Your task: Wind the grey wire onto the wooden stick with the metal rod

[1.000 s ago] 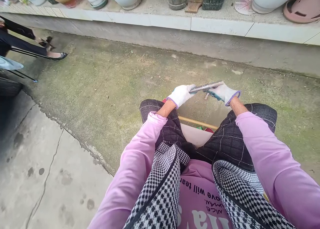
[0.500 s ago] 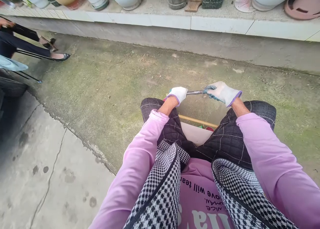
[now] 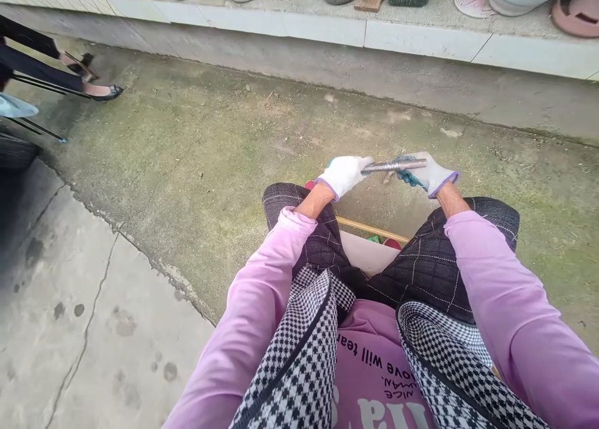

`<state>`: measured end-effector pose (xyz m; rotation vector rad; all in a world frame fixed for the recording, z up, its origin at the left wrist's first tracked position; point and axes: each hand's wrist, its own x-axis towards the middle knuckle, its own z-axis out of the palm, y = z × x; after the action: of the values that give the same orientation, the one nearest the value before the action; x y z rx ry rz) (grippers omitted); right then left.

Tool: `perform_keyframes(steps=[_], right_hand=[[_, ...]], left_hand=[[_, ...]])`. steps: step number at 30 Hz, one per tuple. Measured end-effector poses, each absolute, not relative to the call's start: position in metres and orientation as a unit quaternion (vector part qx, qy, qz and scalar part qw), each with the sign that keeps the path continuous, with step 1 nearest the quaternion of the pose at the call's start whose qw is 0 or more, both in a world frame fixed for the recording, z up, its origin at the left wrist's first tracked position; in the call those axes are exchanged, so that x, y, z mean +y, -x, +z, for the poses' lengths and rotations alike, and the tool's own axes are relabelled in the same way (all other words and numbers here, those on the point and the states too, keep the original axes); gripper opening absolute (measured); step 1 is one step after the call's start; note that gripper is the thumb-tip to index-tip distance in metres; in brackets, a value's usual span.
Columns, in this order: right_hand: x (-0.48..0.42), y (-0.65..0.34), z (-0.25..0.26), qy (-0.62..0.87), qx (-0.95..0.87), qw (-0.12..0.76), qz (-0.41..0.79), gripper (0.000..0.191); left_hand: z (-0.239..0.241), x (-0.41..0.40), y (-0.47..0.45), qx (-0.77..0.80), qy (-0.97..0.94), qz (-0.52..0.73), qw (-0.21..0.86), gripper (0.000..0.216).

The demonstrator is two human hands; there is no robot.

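My left hand [image 3: 346, 174], in a white knit glove with purple trim, is closed around one end of a slim metal rod or tube [image 3: 393, 165]. The tube lies nearly level above my knees, with a ridged collar near its middle. Its thicker far end lies across my right hand [image 3: 433, 172], gloved the same way with a blue-green coated palm. The right fingers curl under and behind the tube, their tips partly hidden. Below, between my legs, a wooden stick [image 3: 369, 228] and a pale surface [image 3: 367, 253] show, with small green and red items beside them.
A tiled ledge [image 3: 322, 32] with several flowerpots runs along the far side. At the left, another person's legs and a shoe [image 3: 103, 93] show beside a thin-legged seat [image 3: 16, 106]. Mossy concrete [image 3: 210, 148] meets paler, cracked paving [image 3: 140, 304].
My right hand has shifted slightly right, uncovering the tube's thicker end, which now shows in front of the glove. My left hand has moved a little right. The view has shifted slightly.
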<state>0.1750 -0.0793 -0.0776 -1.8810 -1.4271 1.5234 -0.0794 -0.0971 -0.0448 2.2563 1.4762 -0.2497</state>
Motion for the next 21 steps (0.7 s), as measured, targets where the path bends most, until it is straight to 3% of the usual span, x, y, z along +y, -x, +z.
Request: perform_keyframes(steps=[6,15,18,21], right_hand=[[-0.101,-0.161,-0.062,0.657,-0.52,0.146,0.525,0.008],[-0.08,-0.193,-0.004,0.637,-0.678,0.099,0.354,0.016],[-0.052,-0.199,-0.002,0.642,-0.667,0.138,0.351,0.014],[-0.025,-0.202,-0.012,0.66,-0.597,0.186,0.417,0.024]], left_hand=[[-0.038,-0.084,0.075,0.602,-0.762,-0.028,0.238,0.048],[-0.029,-0.06,0.067,0.532,-0.828,-0.092,0.151,0.052],[-0.02,-0.051,0.069,0.482,-0.857,-0.113,0.142,0.052],[-0.009,-0.043,0.069,0.45,-0.876,-0.113,0.132,0.052]])
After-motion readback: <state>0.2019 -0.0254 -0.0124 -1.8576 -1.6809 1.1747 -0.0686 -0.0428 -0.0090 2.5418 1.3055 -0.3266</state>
